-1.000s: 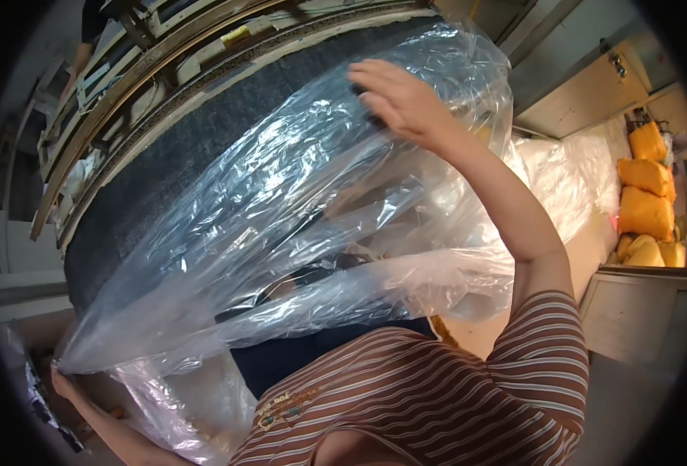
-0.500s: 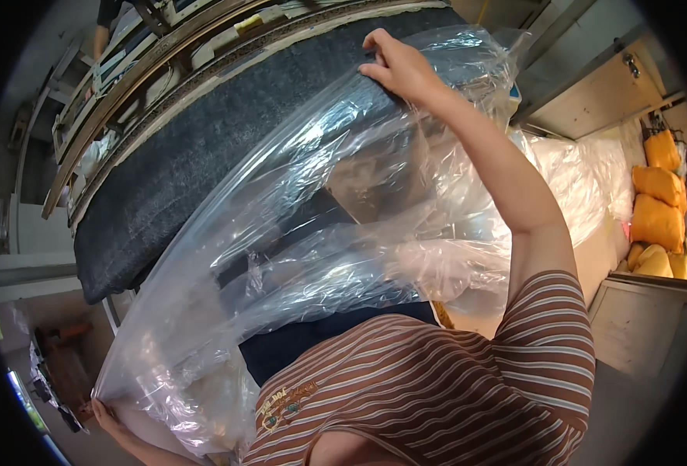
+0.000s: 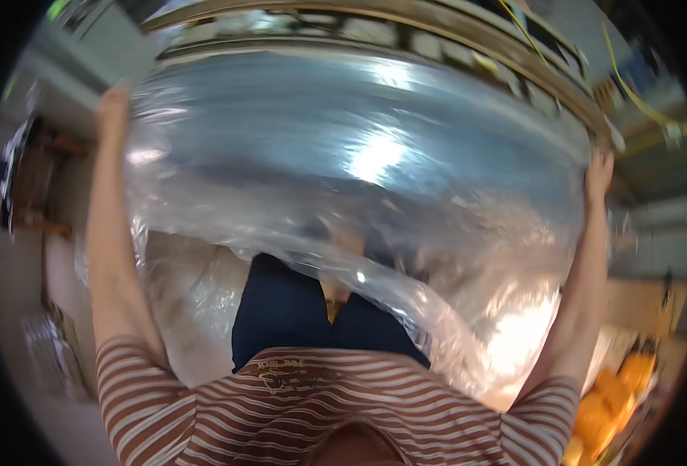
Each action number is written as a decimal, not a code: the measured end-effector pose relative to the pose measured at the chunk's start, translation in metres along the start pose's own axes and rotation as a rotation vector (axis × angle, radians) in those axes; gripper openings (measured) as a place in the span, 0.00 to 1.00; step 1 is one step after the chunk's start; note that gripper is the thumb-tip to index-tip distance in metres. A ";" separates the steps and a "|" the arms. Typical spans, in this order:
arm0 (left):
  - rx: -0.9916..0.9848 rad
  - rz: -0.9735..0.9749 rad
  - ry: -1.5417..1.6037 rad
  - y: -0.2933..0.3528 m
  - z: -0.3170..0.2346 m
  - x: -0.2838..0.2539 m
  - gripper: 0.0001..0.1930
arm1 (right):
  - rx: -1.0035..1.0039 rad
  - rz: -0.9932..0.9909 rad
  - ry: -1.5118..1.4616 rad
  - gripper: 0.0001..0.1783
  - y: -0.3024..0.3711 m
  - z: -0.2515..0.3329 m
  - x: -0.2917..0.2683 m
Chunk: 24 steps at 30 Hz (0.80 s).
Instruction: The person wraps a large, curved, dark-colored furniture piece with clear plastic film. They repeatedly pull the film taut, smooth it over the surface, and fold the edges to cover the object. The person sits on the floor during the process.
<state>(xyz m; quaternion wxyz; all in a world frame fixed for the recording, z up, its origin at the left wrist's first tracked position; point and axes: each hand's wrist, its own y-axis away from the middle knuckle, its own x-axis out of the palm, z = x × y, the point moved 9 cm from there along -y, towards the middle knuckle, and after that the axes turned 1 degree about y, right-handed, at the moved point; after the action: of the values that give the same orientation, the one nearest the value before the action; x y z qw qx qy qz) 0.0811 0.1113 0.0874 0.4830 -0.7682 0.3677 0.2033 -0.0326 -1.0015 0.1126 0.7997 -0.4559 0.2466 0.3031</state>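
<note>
A wide clear plastic sheet (image 3: 281,186) stretches between my arms and hangs in loose folds over my lap. Its far part lies over a long dark padded surface, which shows bluish through the film. At the far left, my left hand (image 3: 114,109) is closed on one side of the sheet. My right hand (image 3: 601,171) grips the opposite side near the far right corner. Both hands are somewhat blurred, and their fingertips are partly hidden.
A long wooden frame (image 3: 405,14) with slats runs behind the padded surface. Yellow cords (image 3: 631,93) hang at the far right. Orange bundles (image 3: 607,408) sit low on the right. Brown wooden furniture (image 3: 48,186) stands on the left.
My left hand has gone from the lower left up to the far left. My right hand has moved right. The sheet now spreads broadly over the dark surface, and my view has turned.
</note>
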 end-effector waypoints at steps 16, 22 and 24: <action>-0.316 -0.090 0.591 -0.019 -0.068 0.105 0.12 | 0.101 -0.030 -0.080 0.15 -0.021 -0.078 0.046; -0.430 -0.137 0.446 -0.020 -0.069 0.108 0.13 | 0.089 -0.106 0.120 0.17 -0.017 -0.055 0.042; -0.499 -0.193 0.396 -0.018 -0.067 0.104 0.13 | 0.108 -0.117 0.258 0.17 -0.019 -0.054 0.032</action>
<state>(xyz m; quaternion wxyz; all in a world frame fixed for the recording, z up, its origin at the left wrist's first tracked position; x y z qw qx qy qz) 0.1587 0.0179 0.0588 0.2159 -0.9187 0.3189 0.0873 -0.0034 -1.0484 0.0768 0.8009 -0.4612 0.3363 0.1810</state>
